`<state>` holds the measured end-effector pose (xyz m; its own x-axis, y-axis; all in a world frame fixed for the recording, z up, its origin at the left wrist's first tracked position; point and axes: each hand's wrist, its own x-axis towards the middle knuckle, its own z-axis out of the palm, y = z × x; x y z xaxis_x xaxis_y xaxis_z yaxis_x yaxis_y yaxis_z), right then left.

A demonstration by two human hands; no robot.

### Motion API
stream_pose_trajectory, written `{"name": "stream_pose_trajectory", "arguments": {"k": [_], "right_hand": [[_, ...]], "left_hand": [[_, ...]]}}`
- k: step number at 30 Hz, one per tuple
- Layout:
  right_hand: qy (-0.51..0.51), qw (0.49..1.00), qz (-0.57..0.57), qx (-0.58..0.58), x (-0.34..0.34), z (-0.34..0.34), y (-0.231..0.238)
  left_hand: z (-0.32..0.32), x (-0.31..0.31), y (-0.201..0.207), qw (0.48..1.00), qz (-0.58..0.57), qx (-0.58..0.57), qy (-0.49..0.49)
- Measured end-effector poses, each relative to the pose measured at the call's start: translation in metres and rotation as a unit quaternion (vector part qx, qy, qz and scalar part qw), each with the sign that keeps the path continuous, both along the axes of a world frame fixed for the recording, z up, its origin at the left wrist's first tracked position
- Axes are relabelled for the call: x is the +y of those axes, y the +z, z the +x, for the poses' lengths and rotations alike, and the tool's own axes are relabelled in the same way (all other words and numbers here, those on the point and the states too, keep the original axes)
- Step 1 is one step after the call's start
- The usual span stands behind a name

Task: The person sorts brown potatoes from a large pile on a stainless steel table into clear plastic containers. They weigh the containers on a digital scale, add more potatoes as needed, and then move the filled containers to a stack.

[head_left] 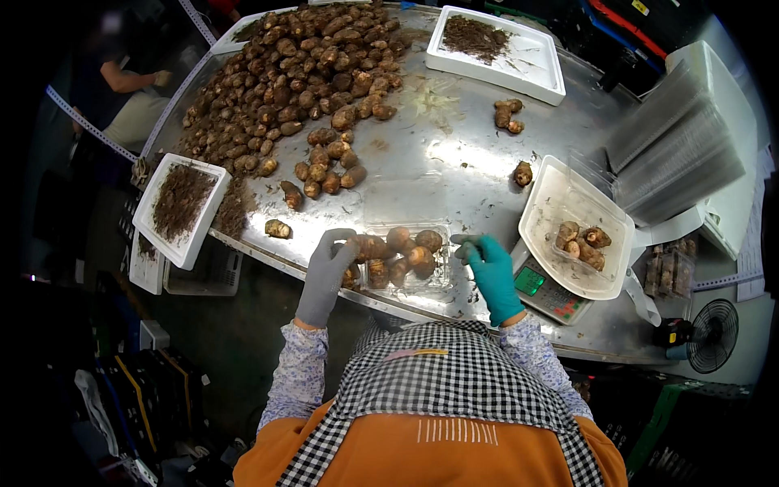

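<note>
A clear plastic clamshell box (406,290) lies at the near edge of the metal table, its lid folded back on the far side. Several small brown taro roots (398,272) sit in it. My left hand (328,272), in a grey glove, closes around a taro (371,247) at the box's left side; another shows below its fingers. In a teal glove, my right hand (493,280) is just right of the box, fingers apart and nothing visible in them.
A large taro heap (300,73) covers the far left. White trays of dirt stand at the left (182,207) and back (495,61). To the right, a white tub (560,264) with several taros rests on a scale (552,296), near stacked clear boxes (682,138) and a fan (714,335).
</note>
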<state>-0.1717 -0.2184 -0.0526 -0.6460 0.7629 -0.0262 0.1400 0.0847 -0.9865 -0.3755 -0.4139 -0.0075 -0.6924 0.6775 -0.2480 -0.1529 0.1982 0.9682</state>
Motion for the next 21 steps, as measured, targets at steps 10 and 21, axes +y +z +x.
{"name": "stream_pose_trajectory", "arguments": {"k": [10,21], "right_hand": [[0.149,0.88,0.432,-0.131,-0.015,-0.04,-0.011],[0.122,0.942,0.287,-0.123,-0.015,-0.025,0.006]], "left_hand": [[0.017,0.008,0.011,0.973,-0.128,0.111,-0.156],[0.002,0.003,0.017,0.954,-0.208,0.146,-0.156]]}}
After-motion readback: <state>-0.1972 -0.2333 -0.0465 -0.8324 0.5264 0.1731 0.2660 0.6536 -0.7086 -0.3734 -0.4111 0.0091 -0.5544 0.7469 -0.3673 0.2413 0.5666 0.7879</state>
